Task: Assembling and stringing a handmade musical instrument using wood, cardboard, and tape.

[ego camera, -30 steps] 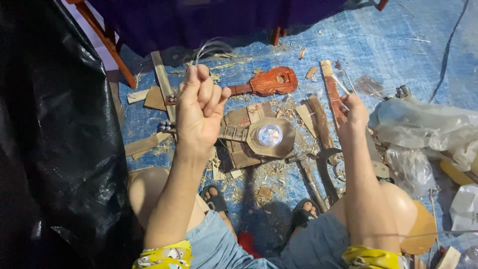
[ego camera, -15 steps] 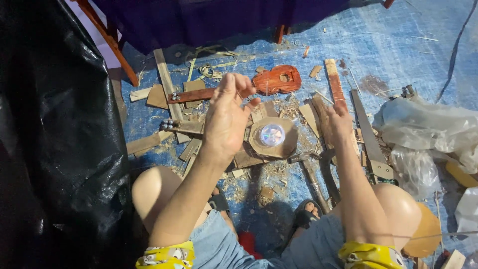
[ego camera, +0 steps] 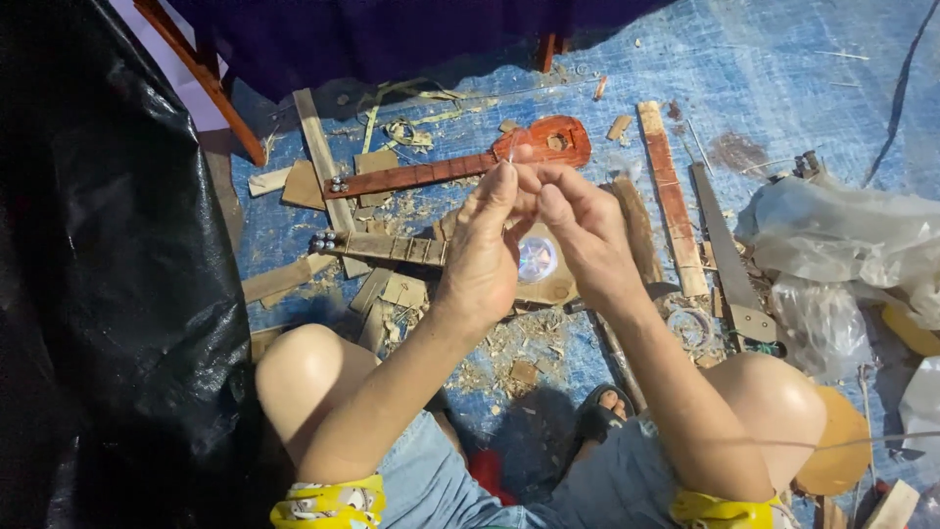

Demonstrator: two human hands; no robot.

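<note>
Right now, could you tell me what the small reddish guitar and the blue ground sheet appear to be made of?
Small reddish guitar: probably wood, stained red-brown with slight gloss; shavings lie around it. Blue ground sheet: likely woven plastic tarpaulin, matte, showing a faint grid weave.

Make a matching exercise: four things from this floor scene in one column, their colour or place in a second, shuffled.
Things:
1. small guitar
2. handsaw
3. tarp
4. plastic bags

Descriptions:
A. blue, covering the floor
B. reddish-brown, beyond the hands
C. clear, crumpled at the far right
D. long blade, right of the right hand

Pairs: 1-B, 2-D, 3-A, 4-C
</note>
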